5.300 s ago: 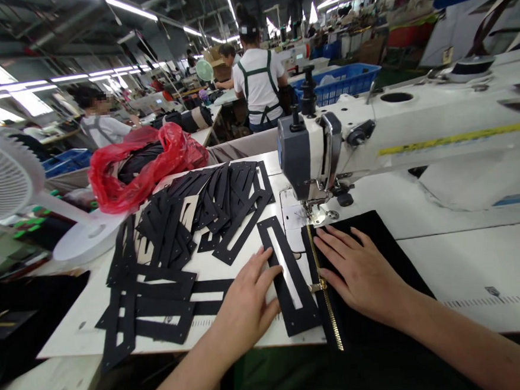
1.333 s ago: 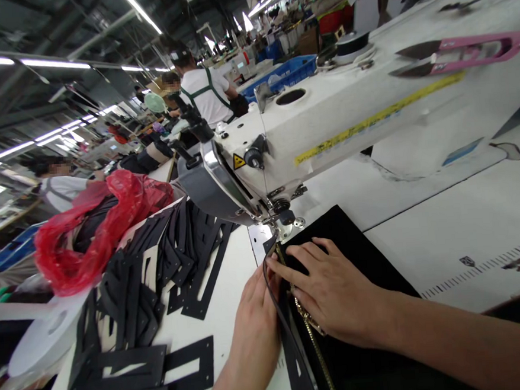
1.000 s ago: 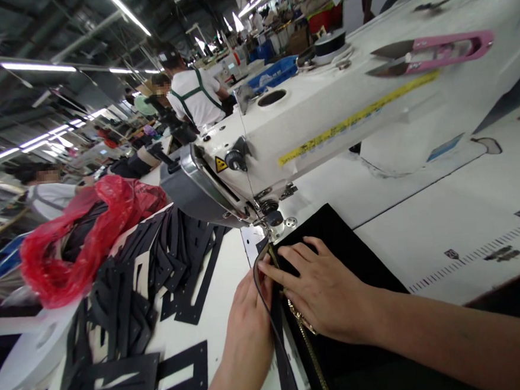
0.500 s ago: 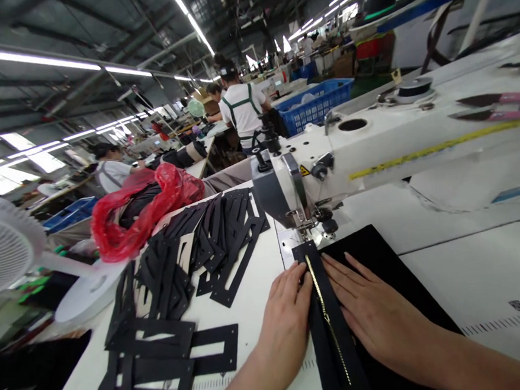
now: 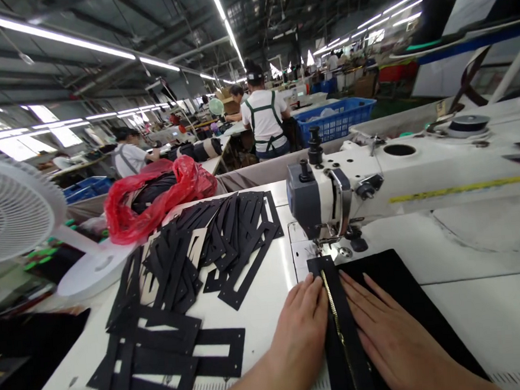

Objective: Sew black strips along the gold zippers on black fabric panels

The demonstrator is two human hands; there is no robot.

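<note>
A black strip with a gold-toothed zipper [image 5: 333, 301] lies lengthwise on a larger black fabric panel [image 5: 399, 280]. Its far end is just in front of the needle and presser foot of a white sewing machine [image 5: 320, 197]. My left hand [image 5: 302, 317] rests on the strip's left edge, fingers laid out close together. On the right edge my right hand [image 5: 382, 323] lies flat, with fingers stretched toward the machine. Neither hand grasps anything. The near end of the strip runs off the bottom of the view.
Many black slotted frame pieces [image 5: 177, 278] lie piled on the table's left side. Behind them is a red plastic bag [image 5: 153, 196] with dark pieces in it. A white fan [image 5: 15, 203] stands at far left. Co-workers and a blue crate [image 5: 337, 118] are beyond the table.
The view has swung left, so the machine and hands sit farther right in the picture. Both hands stay flat along the zipper strip.
</note>
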